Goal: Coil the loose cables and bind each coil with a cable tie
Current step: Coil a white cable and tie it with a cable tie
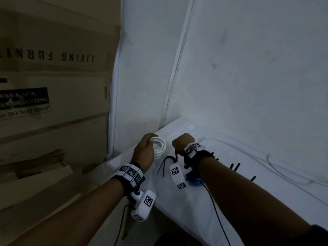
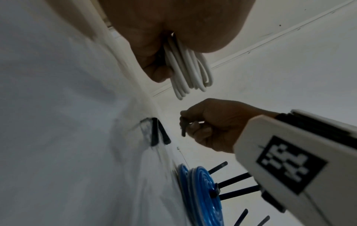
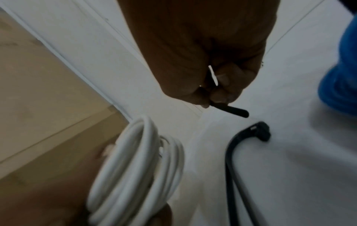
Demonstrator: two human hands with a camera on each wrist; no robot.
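My left hand (image 1: 144, 148) grips a white cable coil (image 1: 159, 147) of several loops and holds it just above the white table (image 1: 221, 192); the same white cable coil (image 2: 185, 68) hangs from my fingers in the left wrist view. Just to its right, my right hand (image 1: 181, 142) pinches a black cable tie (image 1: 176, 153) between thumb and fingers. That black cable tie (image 3: 235, 110) pokes out below my fingertips. The white cable coil (image 3: 139, 168) sits close beside it. A bound blue cable coil (image 2: 201, 195) lies on the table under my right wrist.
Two black cable ties (image 1: 166, 164) lie on the table between my hands, and more ties (image 1: 236, 166) lie to the right. A loose white cable (image 1: 266, 157) runs along the wall. Cardboard boxes (image 1: 53, 86) stand at the left, past the table's edge.
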